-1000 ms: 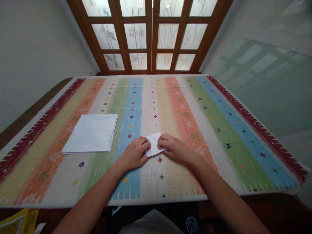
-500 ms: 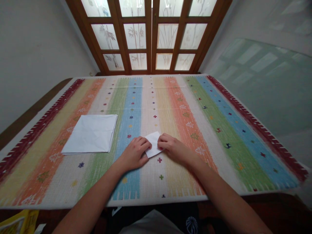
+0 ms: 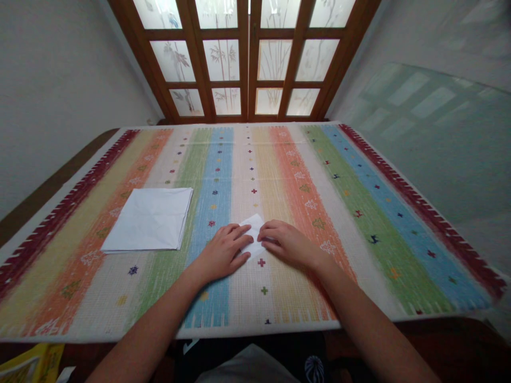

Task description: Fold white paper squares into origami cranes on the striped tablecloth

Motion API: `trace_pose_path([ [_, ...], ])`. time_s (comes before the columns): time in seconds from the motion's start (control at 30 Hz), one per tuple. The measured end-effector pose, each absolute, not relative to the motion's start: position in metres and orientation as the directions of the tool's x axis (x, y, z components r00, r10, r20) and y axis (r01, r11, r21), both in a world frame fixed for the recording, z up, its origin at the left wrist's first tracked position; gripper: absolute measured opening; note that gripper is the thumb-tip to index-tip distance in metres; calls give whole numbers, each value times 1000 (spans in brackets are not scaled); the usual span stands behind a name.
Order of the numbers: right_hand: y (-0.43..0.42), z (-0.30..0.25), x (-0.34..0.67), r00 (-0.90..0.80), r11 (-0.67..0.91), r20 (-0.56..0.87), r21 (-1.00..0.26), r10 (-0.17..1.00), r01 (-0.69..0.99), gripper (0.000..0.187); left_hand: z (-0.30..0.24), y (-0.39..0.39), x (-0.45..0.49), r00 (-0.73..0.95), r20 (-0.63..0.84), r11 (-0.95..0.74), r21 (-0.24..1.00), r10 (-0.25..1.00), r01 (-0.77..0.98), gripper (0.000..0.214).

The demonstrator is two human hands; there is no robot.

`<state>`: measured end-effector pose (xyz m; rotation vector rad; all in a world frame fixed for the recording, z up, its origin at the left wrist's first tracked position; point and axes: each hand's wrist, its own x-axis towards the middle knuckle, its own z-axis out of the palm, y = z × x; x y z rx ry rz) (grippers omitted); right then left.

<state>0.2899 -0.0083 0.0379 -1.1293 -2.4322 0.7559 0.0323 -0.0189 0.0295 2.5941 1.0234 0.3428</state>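
A small folded white paper [image 3: 254, 224] lies on the striped tablecloth [image 3: 303, 181] near the front middle. My left hand [image 3: 222, 253] rests on the paper's left part, its fingers stretched flat over it. My right hand [image 3: 286, 244] is at the paper's right edge with curled fingers pinching it. Most of the paper is hidden under both hands; only its far corner shows.
A stack of white paper sheets [image 3: 150, 218] lies to the left of my hands. Wooden doors with frosted glass panes [image 3: 247, 58] stand beyond the table's far edge. A yellow package [image 3: 27, 364] shows below the table's front left edge.
My left hand's fingers have uncurled and slid flat over the paper towards the right. The right hand has stayed in place.
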Motion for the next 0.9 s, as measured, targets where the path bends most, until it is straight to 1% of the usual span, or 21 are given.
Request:
trace_pose_path([
  [0.03, -8, 37, 290, -628, 552, 92, -585, 773, 594, 9, 31, -19, 32, 717, 97, -689, 394, 690, 609, 31],
  [0.07, -8, 36, 291, -639, 565, 93, -575, 763, 591, 10, 32, -20, 32, 722, 96, -690, 401, 686, 603, 36],
  [0.13, -8, 35, 293, -664, 591, 100, -566, 741, 575, 19, 34, -20, 31, 724, 96, -689, 413, 683, 595, 46],
  [0.2, -7, 33, 295, -679, 604, 103, -566, 727, 561, 21, 36, -20, 31, 718, 103, -683, 428, 688, 593, 48],
  [0.33, -7, 33, 295, -676, 605, 97, -550, 731, 576, 12, 35, -18, 31, 693, 122, -657, 468, 711, 591, 37],
  [0.4, -8, 35, 295, -676, 608, 97, -542, 730, 580, 6, 34, -17, 30, 687, 135, -652, 486, 714, 582, 36],
  [0.43, -9, 35, 294, -675, 609, 98, -540, 731, 581, 6, 34, -17, 29, 687, 143, -653, 496, 712, 573, 37],
  [0.5, -9, 37, 293, -669, 608, 105, -536, 736, 585, 12, 34, -17, 28, 686, 157, -651, 515, 711, 557, 37],
  [0.6, -9, 39, 291, -653, 601, 106, -523, 750, 605, 19, 31, -16, 27, 655, 175, -632, 527, 735, 568, 20],
  [0.73, -8, 38, 287, -600, 557, 103, -521, 794, 647, 14, 25, -13, 30, 605, 206, -608, 529, 769, 592, 13],
  [0.83, -8, 35, 283, -564, 525, 108, -536, 819, 661, 9, 21, -12, 32, 587, 231, -608, 523, 776, 597, 17],
  [0.9, -8, 33, 281, -537, 500, 100, -538, 838, 679, 6, 21, -12, 34, 596, 235, -618, 519, 768, 591, 16],
])
